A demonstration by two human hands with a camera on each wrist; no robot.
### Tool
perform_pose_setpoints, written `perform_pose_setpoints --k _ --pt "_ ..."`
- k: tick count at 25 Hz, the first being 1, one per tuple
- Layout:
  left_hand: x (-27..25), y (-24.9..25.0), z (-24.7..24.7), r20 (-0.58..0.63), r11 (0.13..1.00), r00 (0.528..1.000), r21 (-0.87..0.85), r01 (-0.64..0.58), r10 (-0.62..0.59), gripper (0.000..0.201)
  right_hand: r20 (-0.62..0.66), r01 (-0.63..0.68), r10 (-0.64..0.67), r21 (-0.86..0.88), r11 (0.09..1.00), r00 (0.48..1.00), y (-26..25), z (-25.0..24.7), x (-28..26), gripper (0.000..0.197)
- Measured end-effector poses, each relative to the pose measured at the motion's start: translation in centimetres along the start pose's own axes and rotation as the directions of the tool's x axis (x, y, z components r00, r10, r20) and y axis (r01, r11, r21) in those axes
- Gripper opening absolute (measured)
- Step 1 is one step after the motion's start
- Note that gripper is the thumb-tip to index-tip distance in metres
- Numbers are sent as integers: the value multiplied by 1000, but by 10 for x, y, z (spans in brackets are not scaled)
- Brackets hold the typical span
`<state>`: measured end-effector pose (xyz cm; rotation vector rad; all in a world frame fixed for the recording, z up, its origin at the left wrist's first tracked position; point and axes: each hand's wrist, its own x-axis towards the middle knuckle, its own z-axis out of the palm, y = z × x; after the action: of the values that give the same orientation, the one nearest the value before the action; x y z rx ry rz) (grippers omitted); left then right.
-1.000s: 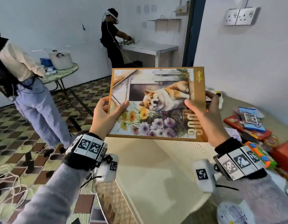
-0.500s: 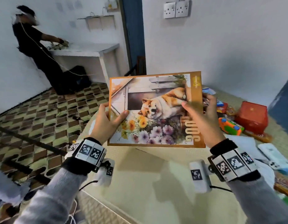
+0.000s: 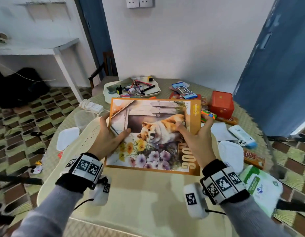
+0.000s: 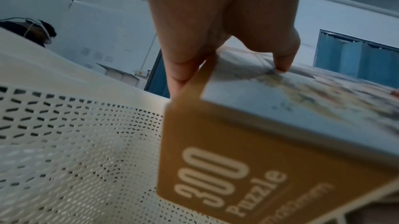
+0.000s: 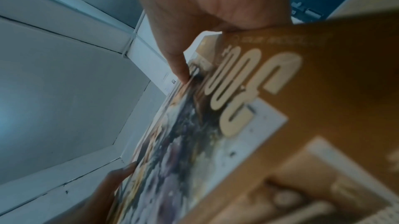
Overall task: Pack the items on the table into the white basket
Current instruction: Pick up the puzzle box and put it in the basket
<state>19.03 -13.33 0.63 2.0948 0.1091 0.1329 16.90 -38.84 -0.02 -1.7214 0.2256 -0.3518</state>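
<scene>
One puzzle box point(image 3: 153, 134), one basket point(image 3: 90, 134), two hands, one tray point(image 3: 107, 93), one red box point(image 3: 221, 104), one power strip point(image 3: 92, 106), two wall sockets point(image 3: 139, 1).

Below my left hand point(image 3: 108, 134) and right hand point(image 3: 196, 135), the white basket point(image 3: 90, 134) lies open, its perforated wall curving up just beside my left fingers point(image 4: 179, 67). The puzzle box point(image 3: 153, 134) I grip spans most of that opening. Beyond it a tray point(image 3: 107, 98), red box point(image 3: 221, 103) and packets crowd the counter point(image 3: 165, 82).
</scene>
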Motion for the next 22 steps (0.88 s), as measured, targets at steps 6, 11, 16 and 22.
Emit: perform_pose_setpoints --k 6,11,16,22 --pt "-2 -21 3 33 1000 999 25 11 -12 81 -52 -103 99 -75 992 994 24 6 -14 64" --pt "5 -45 -6 197 992 979 119 34 -57 82 -71 -224 218 -104 969 973 40 10 -28 68" --pt "14 -69 2 419 970 903 243 -7 -98 72 -95 -402 391 -179 898 915 50 14 -38 79" --pt "29 -111 33 587 952 783 305 21 -206 72 -74 -574 572 -201 794 817 84 22 -37 75"
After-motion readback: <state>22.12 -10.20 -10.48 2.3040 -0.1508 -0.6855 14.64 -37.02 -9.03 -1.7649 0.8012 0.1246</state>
